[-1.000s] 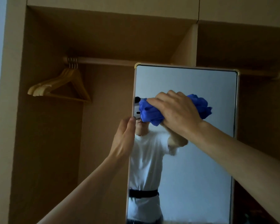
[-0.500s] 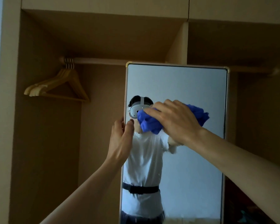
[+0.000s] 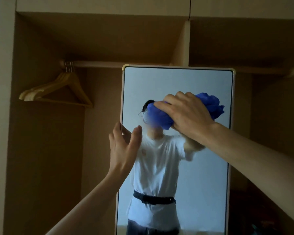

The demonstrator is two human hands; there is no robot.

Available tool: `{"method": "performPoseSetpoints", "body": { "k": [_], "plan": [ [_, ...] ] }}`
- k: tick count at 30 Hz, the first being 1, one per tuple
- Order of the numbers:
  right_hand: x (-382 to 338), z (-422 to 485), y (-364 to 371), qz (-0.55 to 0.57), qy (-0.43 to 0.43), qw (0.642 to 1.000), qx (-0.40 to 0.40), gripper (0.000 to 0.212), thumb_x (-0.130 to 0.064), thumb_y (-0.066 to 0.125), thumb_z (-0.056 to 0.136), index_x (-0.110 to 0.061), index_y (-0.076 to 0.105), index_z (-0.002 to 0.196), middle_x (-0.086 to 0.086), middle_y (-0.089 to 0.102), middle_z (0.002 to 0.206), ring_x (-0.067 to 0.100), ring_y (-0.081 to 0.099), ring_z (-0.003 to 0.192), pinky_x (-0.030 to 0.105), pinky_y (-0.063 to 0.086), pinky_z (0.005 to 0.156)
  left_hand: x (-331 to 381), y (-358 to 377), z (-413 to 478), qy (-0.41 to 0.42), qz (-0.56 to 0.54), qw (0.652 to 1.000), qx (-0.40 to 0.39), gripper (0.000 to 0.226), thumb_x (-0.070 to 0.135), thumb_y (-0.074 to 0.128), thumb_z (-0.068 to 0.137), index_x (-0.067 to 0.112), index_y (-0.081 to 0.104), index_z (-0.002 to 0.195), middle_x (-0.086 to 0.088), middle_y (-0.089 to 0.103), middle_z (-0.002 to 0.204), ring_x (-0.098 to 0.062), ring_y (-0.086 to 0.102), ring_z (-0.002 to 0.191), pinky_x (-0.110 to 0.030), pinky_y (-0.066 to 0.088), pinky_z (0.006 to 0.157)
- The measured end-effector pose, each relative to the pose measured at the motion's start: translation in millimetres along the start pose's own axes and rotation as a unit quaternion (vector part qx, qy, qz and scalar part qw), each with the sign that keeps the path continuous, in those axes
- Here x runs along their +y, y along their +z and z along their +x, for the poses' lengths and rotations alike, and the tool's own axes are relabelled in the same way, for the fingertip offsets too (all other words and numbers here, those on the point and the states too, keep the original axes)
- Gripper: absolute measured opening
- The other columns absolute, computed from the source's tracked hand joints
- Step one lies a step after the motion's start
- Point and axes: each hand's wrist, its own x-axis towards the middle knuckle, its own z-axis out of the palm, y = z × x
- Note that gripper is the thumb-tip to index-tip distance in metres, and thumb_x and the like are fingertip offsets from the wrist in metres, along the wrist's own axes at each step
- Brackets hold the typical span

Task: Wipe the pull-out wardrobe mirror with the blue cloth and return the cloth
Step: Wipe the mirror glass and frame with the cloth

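The tall pull-out mirror (image 3: 202, 175) with a pale frame stands out from the open wardrobe, facing me. My right hand (image 3: 187, 114) presses a bunched blue cloth (image 3: 159, 117) against the glass in the mirror's upper half. My left hand (image 3: 124, 146) holds the mirror's left edge, thumb on the glass and fingers behind the frame. The mirror reflects a person in a white shirt with a dark belt.
Several wooden hangers (image 3: 58, 90) hang from the rail (image 3: 109, 64) in the left wardrobe bay. A vertical divider (image 3: 183, 43) separates the two bays behind the mirror. The right bay (image 3: 270, 116) is dark, with dim items low at the right.
My right hand has slid the cloth rightwards across the glass, after moving downwards a moment before. My left hand keeps its hold on the left edge.
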Motion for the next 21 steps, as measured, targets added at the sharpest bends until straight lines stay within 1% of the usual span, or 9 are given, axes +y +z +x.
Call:
{"method": "performPoseSetpoints", "body": {
  "k": [1, 3, 4, 5, 8, 10, 16, 18, 21],
  "plan": [
    [-2, -7, 1, 0.004, -0.005, 1.000, -0.002, 0.031, -0.025, 0.049, 0.091, -0.023, 0.055, 0.122, 0.002, 0.061, 0.103, 0.027, 0.057, 0.087, 0.041, 0.043, 0.076, -2, 1, -1, -0.002, -0.005, 1.000, 0.010, 0.079, 0.083, 0.045, 0.072, 0.053, 0.031, 0.144, 0.024, 0.035, 0.120, 0.000, 0.049, 0.107, -0.036, 0.043, 0.095],
    [-7, -22, 3, 0.014, -0.013, 1.000, -0.007, 0.037, -0.023, 0.041, 0.087, -0.021, 0.059, 0.119, 0.003, 0.062, 0.100, 0.028, 0.058, 0.083, 0.040, 0.041, 0.072, -2, 4, -5, -0.003, -0.005, 1.000, 0.029, 0.040, 0.080, 0.047, 0.074, 0.077, 0.034, 0.112, 0.037, 0.037, 0.106, 0.010, 0.050, 0.101, -0.033, 0.041, 0.089],
    [-10, -28, 4, 0.016, -0.016, 1.000, -0.011, 0.036, -0.020, 0.044, 0.085, -0.020, 0.060, 0.117, 0.003, 0.062, 0.099, 0.028, 0.057, 0.082, 0.040, 0.039, 0.071, -1, 5, -7, -0.003, 0.001, 0.999, 0.036, 0.029, 0.078, 0.047, 0.074, 0.078, 0.034, 0.100, 0.040, 0.037, 0.102, 0.011, 0.049, 0.099, -0.033, 0.041, 0.087],
    [-13, -33, 6, 0.016, -0.018, 1.000, -0.017, 0.035, -0.015, 0.051, 0.083, -0.020, 0.061, 0.116, 0.003, 0.062, 0.098, 0.028, 0.057, 0.081, 0.039, 0.038, 0.071, -1, 7, -7, -0.005, 0.002, 0.999, 0.042, 0.029, 0.077, 0.047, 0.074, 0.074, 0.034, 0.100, 0.042, 0.036, 0.100, 0.010, 0.048, 0.098, -0.033, 0.040, 0.087],
    [-14, -46, 10, 0.018, -0.026, 0.999, -0.031, 0.036, -0.009, 0.062, 0.077, -0.020, 0.060, 0.112, 0.002, 0.060, 0.094, 0.027, 0.055, 0.079, 0.037, 0.035, 0.070, -1, 14, -11, -0.001, -0.002, 0.998, 0.058, 0.074, 0.079, 0.045, 0.071, 0.048, 0.035, 0.137, 0.033, 0.035, 0.104, -0.001, 0.049, 0.099, -0.035, 0.040, 0.089],
    [-12, -49, 9, 0.024, -0.036, 0.998, -0.038, 0.038, -0.007, 0.062, 0.077, -0.020, 0.059, 0.113, 0.003, 0.060, 0.094, 0.027, 0.055, 0.080, 0.039, 0.038, 0.071, 1, 15, -12, -0.003, 0.009, 0.998, 0.063, 0.088, 0.079, 0.045, 0.071, 0.038, 0.030, 0.148, 0.025, 0.033, 0.109, -0.010, 0.049, 0.106, -0.035, 0.041, 0.090],
    [16, -38, -3, 0.045, -0.034, 0.998, -0.020, 0.033, -0.020, 0.050, 0.090, -0.026, 0.055, 0.123, 0.000, 0.061, 0.107, 0.027, 0.058, 0.091, 0.042, 0.045, 0.078, 11, 10, -15, -0.015, 0.041, 0.998, 0.044, 0.102, 0.082, 0.043, 0.069, 0.030, 0.023, 0.155, 0.008, 0.037, 0.133, -0.020, 0.051, 0.121, -0.046, 0.049, 0.100],
    [33, -32, -7, 0.037, -0.017, 0.999, -0.005, 0.034, -0.023, 0.055, 0.094, -0.027, 0.052, 0.128, 0.000, 0.061, 0.111, 0.026, 0.058, 0.095, 0.044, 0.046, 0.083, 15, 10, -15, -0.023, 0.050, 0.998, 0.039, 0.107, 0.083, 0.043, 0.068, 0.029, 0.020, 0.157, -0.002, 0.037, 0.147, -0.025, 0.050, 0.127, -0.050, 0.049, 0.103],
    [56, -24, -12, 0.028, 0.010, 0.999, 0.012, 0.037, -0.020, 0.056, 0.096, -0.028, 0.050, 0.131, 0.001, 0.060, 0.113, 0.027, 0.057, 0.098, 0.044, 0.045, 0.086, 20, 13, -17, -0.025, 0.060, 0.997, 0.043, 0.109, 0.083, 0.042, 0.066, 0.029, 0.017, 0.158, -0.007, 0.035, 0.151, -0.028, 0.049, 0.130, -0.053, 0.049, 0.103]
  ]
}}
